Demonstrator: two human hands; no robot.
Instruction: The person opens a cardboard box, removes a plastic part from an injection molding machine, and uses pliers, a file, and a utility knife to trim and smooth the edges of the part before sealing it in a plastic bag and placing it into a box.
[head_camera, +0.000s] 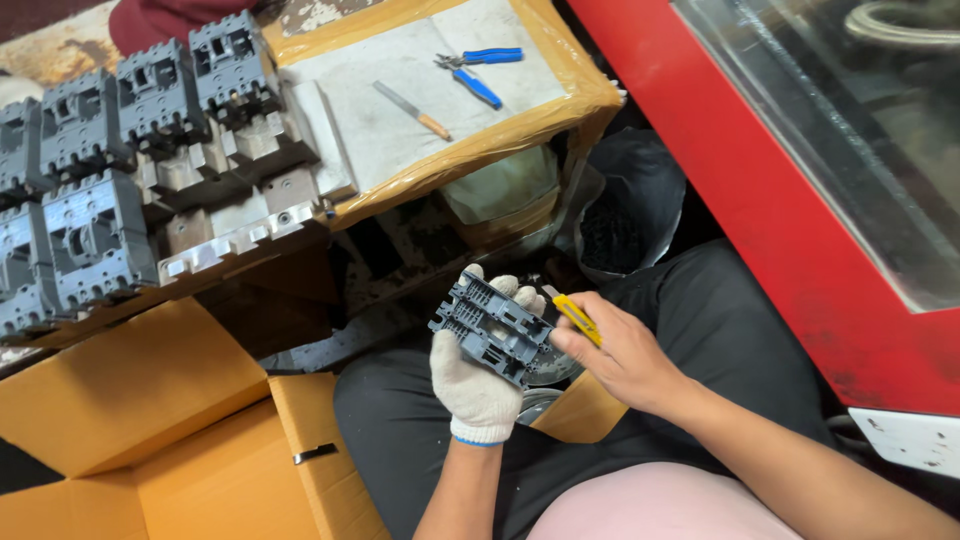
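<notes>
My left hand (478, 385), in a white knit glove, holds a grey moulded plastic housing (490, 326) with ribs and slots, tilted over my lap. My bare right hand (615, 350) grips a yellow utility knife (573, 314), its tip at the housing's right edge. Both hands meet above my dark trousers.
Several grey plastic housings (95, 235) are stacked on a bench at the upper left. Blue-handled pliers (480, 70) and a small knife (412, 110) lie on a taped board (560, 110). An open cardboard box (150, 430) sits lower left. A red machine frame (780, 200) stands to the right.
</notes>
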